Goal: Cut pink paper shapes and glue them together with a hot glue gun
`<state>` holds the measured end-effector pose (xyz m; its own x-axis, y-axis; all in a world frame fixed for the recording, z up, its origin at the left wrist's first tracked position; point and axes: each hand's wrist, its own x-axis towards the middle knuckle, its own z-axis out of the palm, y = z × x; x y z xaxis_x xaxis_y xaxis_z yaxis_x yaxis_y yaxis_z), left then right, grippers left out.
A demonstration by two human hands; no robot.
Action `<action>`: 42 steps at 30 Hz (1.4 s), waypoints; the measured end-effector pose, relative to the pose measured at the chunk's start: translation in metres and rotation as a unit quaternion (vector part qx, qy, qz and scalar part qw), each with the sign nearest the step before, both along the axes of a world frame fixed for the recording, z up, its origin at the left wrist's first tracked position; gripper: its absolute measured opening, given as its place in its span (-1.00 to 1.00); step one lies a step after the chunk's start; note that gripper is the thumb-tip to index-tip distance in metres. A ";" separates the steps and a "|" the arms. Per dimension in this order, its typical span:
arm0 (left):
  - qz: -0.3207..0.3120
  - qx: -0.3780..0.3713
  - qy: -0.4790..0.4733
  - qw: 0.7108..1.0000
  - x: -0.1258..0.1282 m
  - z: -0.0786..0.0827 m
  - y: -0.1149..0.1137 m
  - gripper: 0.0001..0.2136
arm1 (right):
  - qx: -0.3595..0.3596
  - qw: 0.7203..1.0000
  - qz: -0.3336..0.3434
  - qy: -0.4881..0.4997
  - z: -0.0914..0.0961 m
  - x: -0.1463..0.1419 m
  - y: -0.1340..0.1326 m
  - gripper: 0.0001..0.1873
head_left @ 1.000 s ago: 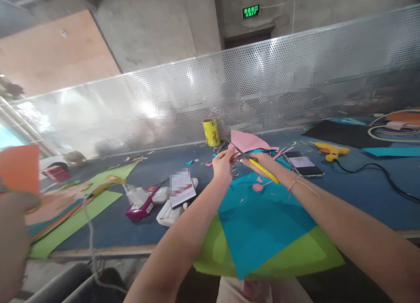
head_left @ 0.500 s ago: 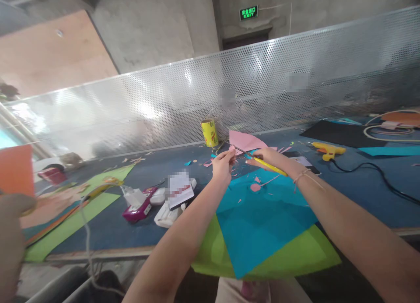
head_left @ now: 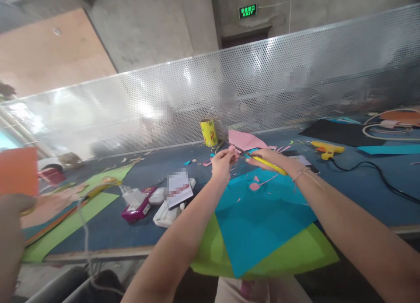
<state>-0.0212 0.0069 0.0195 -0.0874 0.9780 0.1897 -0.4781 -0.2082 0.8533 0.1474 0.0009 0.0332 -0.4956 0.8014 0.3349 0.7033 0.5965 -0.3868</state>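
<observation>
My left hand [head_left: 221,164] is held out over the table, its fingers pinched on a small pink paper piece [head_left: 232,149]. My right hand [head_left: 269,158] grips yellow-handled scissors [head_left: 266,163], whose blades reach toward the pink piece at my left fingertips. Below both hands lies a blue paper sheet [head_left: 259,220] on top of a lime-green sheet [head_left: 295,255]. Small pink offcuts [head_left: 254,186] are scattered on the blue sheet. A larger pink sheet [head_left: 246,141] lies just beyond my hands.
A yellow tube [head_left: 209,132] stands by the perforated metal screen [head_left: 295,88]. A phone [head_left: 302,160], a yellow glue gun [head_left: 326,148] with a black cable, a purple device [head_left: 138,206] and white items lie on the blue table [head_left: 361,184]. Another person's hand [head_left: 13,233] is at the left.
My hands have stayed close together with only slight shifts; the scissors handle has tilted a little lower. The view has drifted slightly.
</observation>
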 end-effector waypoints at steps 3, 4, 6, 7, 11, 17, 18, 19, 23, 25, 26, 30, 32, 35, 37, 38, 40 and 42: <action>-0.008 -0.009 -0.005 1.000 0.000 0.000 0.002 -0.82 | -0.007 1.000 0.004 0.004 0.003 -0.001 -0.004 -0.51; -0.011 -0.012 -0.008 1.000 -0.001 0.001 0.002 -0.81 | -0.010 1.000 0.004 0.004 0.003 -0.002 -0.005 -0.51; -0.017 -0.016 -0.013 1.000 -0.001 0.001 0.003 -0.81 | -0.017 1.000 -0.002 0.003 0.002 -0.002 -0.004 -0.51; -0.020 -0.018 -0.015 1.000 -0.001 0.001 0.003 -0.82 | -0.018 1.000 -0.004 0.005 0.002 -0.002 -0.003 -0.51; -0.026 -0.023 -0.020 0.999 -0.001 0.001 0.004 -0.83 | -0.004 1.000 -0.011 0.004 -0.001 0.000 0.002 -0.50; -0.036 -0.022 -0.012 0.999 -0.001 0.000 0.004 -0.82 | 0.009 0.998 -0.057 -0.028 0.004 0.004 0.002 -0.49; -0.036 -0.024 -0.012 0.999 -0.001 -0.001 0.003 -0.81 | 0.002 0.997 -0.065 -0.029 0.004 0.005 0.003 -0.50; -0.036 -0.024 -0.012 0.999 -0.001 -0.001 0.003 -0.81 | -0.005 0.997 -0.069 -0.031 0.005 0.006 0.004 -0.50; -0.033 -0.022 -0.006 0.999 -0.001 -0.001 0.002 -0.79 | -0.020 0.998 -0.055 -0.034 0.001 0.011 0.009 -0.51; -0.033 -0.020 0.004 0.999 -0.001 -0.001 0.002 -0.78 | -0.016 0.999 -0.036 -0.036 -0.002 0.013 0.012 -0.52; -0.034 -0.021 0.010 0.999 -0.001 -0.001 0.002 -0.78 | -0.014 0.999 -0.026 -0.038 -0.003 0.013 0.014 -0.53; -0.040 -0.022 0.025 0.999 -0.001 -0.001 0.003 -0.79 | -0.006 0.999 -0.011 -0.035 -0.004 0.014 0.016 -0.53; -0.044 -0.024 0.027 0.998 -0.001 -0.001 0.003 -0.79 | -0.017 0.999 -0.014 -0.033 -0.003 0.015 0.015 -0.53; -0.049 -0.027 0.028 0.998 0.000 -0.001 0.002 -0.81 | -0.056 0.998 -0.017 -0.033 0.000 0.016 0.012 -0.53; -0.050 -0.030 0.029 0.998 0.000 -0.001 0.002 -0.82 | -0.073 0.997 -0.019 -0.035 0.002 0.016 0.012 -0.52; -0.049 -0.031 0.030 0.998 0.000 0.000 0.002 -0.82 | -0.075 0.996 -0.020 -0.036 0.002 0.016 0.012 -0.51; -0.048 -0.034 0.031 0.998 0.000 0.000 0.002 -0.83 | -0.072 0.996 -0.019 -0.041 0.003 0.016 0.013 -0.50; -0.049 -0.037 0.031 0.998 0.000 0.000 0.002 -0.85 | -0.062 0.997 -0.017 -0.050 0.003 0.017 0.012 -0.49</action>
<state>-0.0210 0.0086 0.0196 0.0200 0.9927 0.1189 -0.4389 -0.0982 0.8931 0.1644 0.0129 0.0365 -0.4925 0.8508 0.1830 0.7611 0.5231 -0.3836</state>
